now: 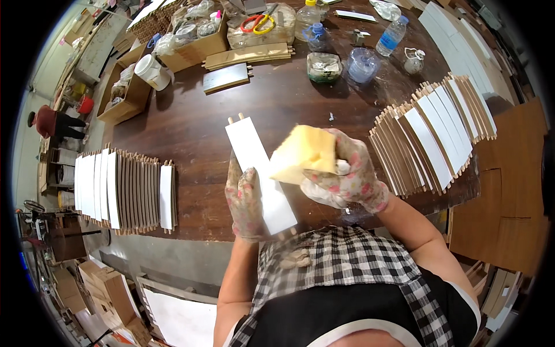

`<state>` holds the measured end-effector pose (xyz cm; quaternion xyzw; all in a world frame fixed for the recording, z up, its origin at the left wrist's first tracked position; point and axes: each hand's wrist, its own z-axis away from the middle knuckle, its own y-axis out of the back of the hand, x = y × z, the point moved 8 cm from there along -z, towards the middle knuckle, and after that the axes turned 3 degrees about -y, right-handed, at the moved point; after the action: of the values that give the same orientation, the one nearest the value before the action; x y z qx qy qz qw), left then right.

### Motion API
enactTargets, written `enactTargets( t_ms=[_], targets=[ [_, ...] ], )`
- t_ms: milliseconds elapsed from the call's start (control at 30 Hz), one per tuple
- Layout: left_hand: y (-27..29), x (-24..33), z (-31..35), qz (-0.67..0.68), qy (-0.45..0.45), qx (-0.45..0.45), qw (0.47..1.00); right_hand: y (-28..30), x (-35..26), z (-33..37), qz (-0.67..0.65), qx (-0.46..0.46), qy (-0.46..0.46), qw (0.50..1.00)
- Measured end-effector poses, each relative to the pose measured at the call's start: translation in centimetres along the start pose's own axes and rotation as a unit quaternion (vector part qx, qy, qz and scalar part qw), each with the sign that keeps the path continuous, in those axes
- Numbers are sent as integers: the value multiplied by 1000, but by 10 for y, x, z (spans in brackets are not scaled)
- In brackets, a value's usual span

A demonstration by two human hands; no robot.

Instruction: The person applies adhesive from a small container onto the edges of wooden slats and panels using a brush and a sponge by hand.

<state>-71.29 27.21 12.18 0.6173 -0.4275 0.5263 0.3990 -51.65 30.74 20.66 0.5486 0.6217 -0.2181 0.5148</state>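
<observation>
A narrow white board (251, 144) with wooden dowels at both ends slants across the brown table in front of me. My left hand (243, 202), in a floral glove, grips the board by its left edge near its lower half. In my right hand (358, 170), gloved alike, a yellow sponge (303, 153) is pinched just above the board's right side. Whether the sponge touches the board I cannot tell. White material (321, 195) shows under the right fingers; its kind is unclear.
Rows of dowelled boards stand at the left (136, 191) and right (430, 133). A dowelled panel (225, 78), a white tub (153, 73), scissors (258, 24), a water bottle (392, 37) and a glass jar (414, 61) sit farther back. A person (58, 122) stands far left.
</observation>
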Motion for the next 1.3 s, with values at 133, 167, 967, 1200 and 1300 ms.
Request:
enactTargets(
  t_ms=[133, 167, 967, 1200, 1300],
  targets=[
    [0, -3, -3, -78, -23, -16, 997, -2, 2, 7, 26, -29, 17, 999],
    [-1, 2, -3, -34, 3, -16, 999, -2, 1, 7, 30, -37, 24, 999],
    [8, -14, -15, 5, 33, 11, 999, -11, -6, 29, -17, -83, 35, 996],
    [6, -14, -13, 24, -14, 8, 1000, 45, 56, 31, -153, 111, -217, 958],
    [-16, -2, -10, 41, -3, -23, 999, 24, 30, 5, -169, 157, -58, 971]
  ],
)
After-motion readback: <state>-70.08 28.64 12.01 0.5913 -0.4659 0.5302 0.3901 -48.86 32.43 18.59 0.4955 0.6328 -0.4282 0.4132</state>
